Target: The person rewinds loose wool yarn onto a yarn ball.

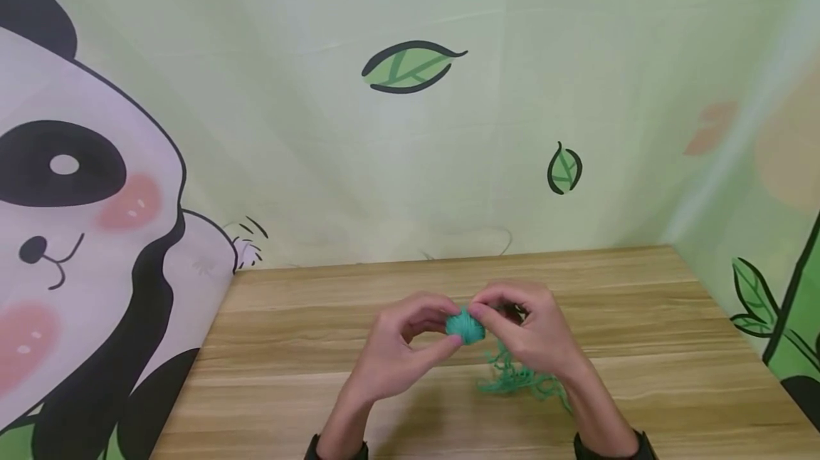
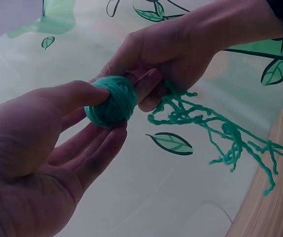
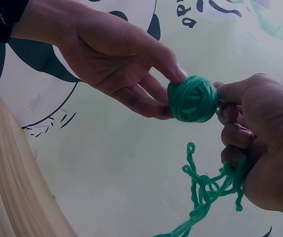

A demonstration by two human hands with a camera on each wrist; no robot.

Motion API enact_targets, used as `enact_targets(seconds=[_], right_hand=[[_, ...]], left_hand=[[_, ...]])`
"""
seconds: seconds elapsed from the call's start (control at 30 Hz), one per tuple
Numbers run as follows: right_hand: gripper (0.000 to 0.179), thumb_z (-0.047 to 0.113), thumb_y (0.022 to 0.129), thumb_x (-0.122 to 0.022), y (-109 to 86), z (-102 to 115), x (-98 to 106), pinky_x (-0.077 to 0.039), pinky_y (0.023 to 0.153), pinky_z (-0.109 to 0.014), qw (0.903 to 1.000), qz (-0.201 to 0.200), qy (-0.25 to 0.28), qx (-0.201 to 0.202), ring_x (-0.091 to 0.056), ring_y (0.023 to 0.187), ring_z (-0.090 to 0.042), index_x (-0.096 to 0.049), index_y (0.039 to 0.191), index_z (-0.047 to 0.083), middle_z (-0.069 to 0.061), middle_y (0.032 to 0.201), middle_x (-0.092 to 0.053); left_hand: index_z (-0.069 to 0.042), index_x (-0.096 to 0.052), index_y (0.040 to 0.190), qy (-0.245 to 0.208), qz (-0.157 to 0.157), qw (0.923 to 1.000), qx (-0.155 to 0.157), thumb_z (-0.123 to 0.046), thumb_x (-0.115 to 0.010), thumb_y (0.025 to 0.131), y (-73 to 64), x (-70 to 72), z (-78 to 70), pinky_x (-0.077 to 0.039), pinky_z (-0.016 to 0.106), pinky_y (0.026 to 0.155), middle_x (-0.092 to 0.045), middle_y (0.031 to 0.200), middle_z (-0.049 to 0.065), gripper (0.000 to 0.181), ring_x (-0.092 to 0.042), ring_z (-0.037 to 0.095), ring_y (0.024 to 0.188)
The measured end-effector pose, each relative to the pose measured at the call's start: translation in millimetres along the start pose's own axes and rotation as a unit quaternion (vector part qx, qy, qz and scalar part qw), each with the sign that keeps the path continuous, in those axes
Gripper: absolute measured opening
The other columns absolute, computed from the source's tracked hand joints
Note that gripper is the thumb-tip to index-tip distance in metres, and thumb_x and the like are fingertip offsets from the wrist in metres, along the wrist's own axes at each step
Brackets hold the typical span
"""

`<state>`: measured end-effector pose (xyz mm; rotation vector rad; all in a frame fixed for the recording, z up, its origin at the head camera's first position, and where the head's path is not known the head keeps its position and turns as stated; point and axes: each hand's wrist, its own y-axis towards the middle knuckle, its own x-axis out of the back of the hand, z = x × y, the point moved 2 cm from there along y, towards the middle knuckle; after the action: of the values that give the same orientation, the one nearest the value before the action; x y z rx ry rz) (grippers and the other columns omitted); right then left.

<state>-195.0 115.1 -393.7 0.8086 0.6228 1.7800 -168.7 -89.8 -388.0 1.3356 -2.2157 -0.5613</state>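
Observation:
A small wound ball of teal-green yarn (image 1: 465,327) is held above the table between both hands. My left hand (image 1: 400,346) pinches its left side, thumb on one face and fingertips on the other. At the ball's right side, the thumb and index finger of my right hand (image 1: 534,325) pinch at its surface. The other right fingers are curled over loose yarn (image 3: 208,190), which hangs tangled from beneath that palm. In the left wrist view the wound strands of the ball (image 2: 112,101) show clearly. Whatever strand the right fingertips pinch is hidden.
The wooden table (image 1: 288,346) lies under both hands. Behind it rises a pale green cloth backdrop (image 1: 307,125) printed with leaves, and a large panda (image 1: 83,232) is printed at the left. The table's far edge meets the cloth.

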Motion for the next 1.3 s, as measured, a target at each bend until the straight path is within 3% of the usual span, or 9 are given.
enact_targets(seconds=[0.23,0.37,0.53,0.63,0.8,1.0,1.17,1.3], right_hand=[[0.027,-0.021,0.083,-0.07,-2.0,-5.1,3.3,-0.028,0.034,-0.024,0.9999,-0.003,0.003,-0.016,-0.038,0.05,-0.006,-0.076,0.089,0.004,-0.003,0.07,-0.065],[0.026,-0.019,0.087,-0.069,-3.0,-6.6,2.2,-0.036,0.037,-0.022,0.9993,-0.002,-0.001,-0.037,-0.045,0.053,-0.007,-0.077,0.091,0.006,-0.003,0.076,-0.069],[0.024,-0.015,0.093,-0.065,-3.4,-8.9,-1.6,-0.043,0.044,-0.015,0.9971,0.009,-0.005,-0.076,-0.051,0.057,-0.007,-0.078,0.095,0.004,-0.005,0.082,-0.073],[0.023,-0.013,0.095,-0.063,-3.3,-10.2,-4.0,-0.041,0.045,-0.014,0.9956,0.022,-0.011,-0.091,-0.048,0.056,-0.006,-0.078,0.096,0.004,-0.003,0.077,-0.07],[0.025,-0.012,0.096,-0.063,-1.9,-9.8,-8.8,-0.036,0.043,-0.017,0.9959,0.048,-0.035,-0.068,-0.043,0.053,-0.007,-0.078,0.095,0.008,0.001,0.068,-0.06],[0.033,-0.015,0.093,-0.062,2.1,-1.8,-14.7,-0.032,0.042,-0.016,0.996,0.058,-0.056,-0.038,-0.039,0.051,-0.006,-0.07,0.082,0.015,0.004,0.062,-0.049],[0.029,-0.007,0.098,-0.062,-2.3,-10.1,-12.0,-0.034,0.043,-0.016,0.9953,0.06,-0.054,-0.053,-0.041,0.051,-0.007,-0.073,0.088,0.018,0.006,0.064,-0.051],[0.024,-0.005,0.095,-0.066,-2.2,-9.6,-11.2,-0.033,0.042,-0.015,0.9951,0.063,-0.056,-0.05,-0.042,0.051,-0.007,-0.076,0.094,0.016,0.006,0.066,-0.053]], left_hand=[[0.009,-0.064,0.119,-0.052,0.025,0.9983,-0.005,0.014,-0.071,0.089,-4.1,1.4,14.6,-0.064,0.045,0.084,-0.07,0.111,0.025,0.031,-0.07,0.03,0.098],[0.01,-0.063,0.121,-0.084,0.024,0.9961,-0.004,0.015,-0.07,0.09,-6.5,1.5,21.0,-0.063,0.046,0.085,-0.068,0.115,0.028,0.032,-0.069,0.031,0.1],[0.012,-0.055,0.129,-0.121,-0.01,0.9926,0.003,0.017,-0.066,0.091,-7.2,1.4,21.8,-0.062,0.038,0.091,-0.061,0.124,0.023,0.039,-0.066,0.033,0.106],[0.012,-0.048,0.137,-0.134,-0.038,0.9902,0.004,0.017,-0.064,0.092,-6.3,1.3,21.4,-0.061,0.03,0.092,-0.056,0.127,0.017,0.047,-0.064,0.03,0.107],[0.007,-0.044,0.147,-0.13,-0.073,0.9889,0.0,0.018,-0.061,0.093,-3.9,1.8,21.6,-0.06,0.025,0.09,-0.052,0.124,0.013,0.058,-0.063,0.028,0.105],[0.01,-0.055,0.138,-0.111,-0.077,0.9908,-0.009,0.017,-0.062,0.093,-3.6,1.5,22.6,-0.06,0.039,0.096,-0.054,0.124,0.017,0.046,-0.062,0.036,0.113],[0.011,-0.055,0.134,-0.113,-0.078,0.9905,-0.006,0.019,-0.064,0.092,-2.8,1.7,22.7,-0.061,0.036,0.094,-0.051,0.128,0.02,0.044,-0.062,0.039,0.112],[0.009,-0.056,0.134,-0.086,-0.086,0.9926,0.001,0.016,-0.067,0.091,-2.9,4.5,22.8,-0.062,0.04,0.091,-0.055,0.129,0.023,0.045,-0.065,0.038,0.108]])
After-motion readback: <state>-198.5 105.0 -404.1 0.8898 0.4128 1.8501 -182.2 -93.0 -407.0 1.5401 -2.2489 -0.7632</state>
